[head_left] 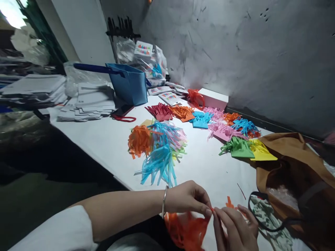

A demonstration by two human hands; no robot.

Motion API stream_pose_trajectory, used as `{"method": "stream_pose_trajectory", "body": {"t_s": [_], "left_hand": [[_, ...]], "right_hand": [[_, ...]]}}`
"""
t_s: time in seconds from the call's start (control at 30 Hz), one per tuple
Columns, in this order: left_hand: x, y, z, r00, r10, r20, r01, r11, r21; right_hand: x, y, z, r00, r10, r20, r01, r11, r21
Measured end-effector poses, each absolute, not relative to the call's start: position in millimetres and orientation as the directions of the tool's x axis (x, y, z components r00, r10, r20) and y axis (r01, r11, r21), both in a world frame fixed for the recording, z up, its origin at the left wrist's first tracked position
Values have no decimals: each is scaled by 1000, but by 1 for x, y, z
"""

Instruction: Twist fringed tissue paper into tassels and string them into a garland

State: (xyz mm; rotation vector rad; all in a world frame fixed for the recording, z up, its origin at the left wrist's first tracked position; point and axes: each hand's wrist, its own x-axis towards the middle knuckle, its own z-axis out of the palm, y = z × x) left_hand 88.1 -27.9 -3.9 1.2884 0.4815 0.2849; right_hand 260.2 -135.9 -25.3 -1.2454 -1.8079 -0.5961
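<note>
At the near edge of the white table (104, 139), my left hand (190, 198) and my right hand (235, 228) meet fingertip to fingertip. Both pinch a thin orange paper strip (212, 210). Below them hangs a bunch of orange fringed paper (187, 230), which seems joined to that strip. A metal bangle sits on my left wrist. A small orange scrap (229, 203) lies just beyond my right hand.
Fringed paper piles in orange (140, 139), light blue (159, 164), red, pink, green (237, 147) and yellow cover the middle of the table. A blue bag (131, 85), card stacks (89, 103) and a white box (213, 98) stand behind. A brown cloth bag (290, 164) lies right.
</note>
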Motion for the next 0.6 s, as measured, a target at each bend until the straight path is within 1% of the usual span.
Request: {"method": "stream_pose_trajectory", "body": {"t_s": [0.03,0.1,0.17,0.23,0.27,0.33,0.43,0.53,0.6], "left_hand": [[90,-30,-2,866,470,-170,6,330,944],[95,-35,0,839,529,-131,-95,378,921],[99,-40,2,796,597,-100,-164,372,914],[101,-43,3,776,624,-87,-154,322,934],[101,-43,4,777,625,-71,-120,258,959],[101,-42,9,783,622,0,-36,45,998],[105,-36,20,817,554,160,7,-287,958],[117,-30,30,886,406,225,-17,-455,890],[129,-27,34,912,348,217,-11,-510,860]], "right_hand": [[257,-136,-24,-89,523,847,907,395,-149],[248,-137,-26,29,544,838,884,378,-276],[239,-139,-30,161,543,824,874,310,-375],[230,-142,-34,271,533,802,854,252,-456],[228,-144,-36,307,530,790,835,248,-490],[225,-147,-38,348,531,773,792,275,-545],[228,-151,-36,424,543,725,718,286,-635],[237,-152,-33,522,622,583,582,240,-777],[247,-154,-33,511,710,484,475,235,-848]]}}
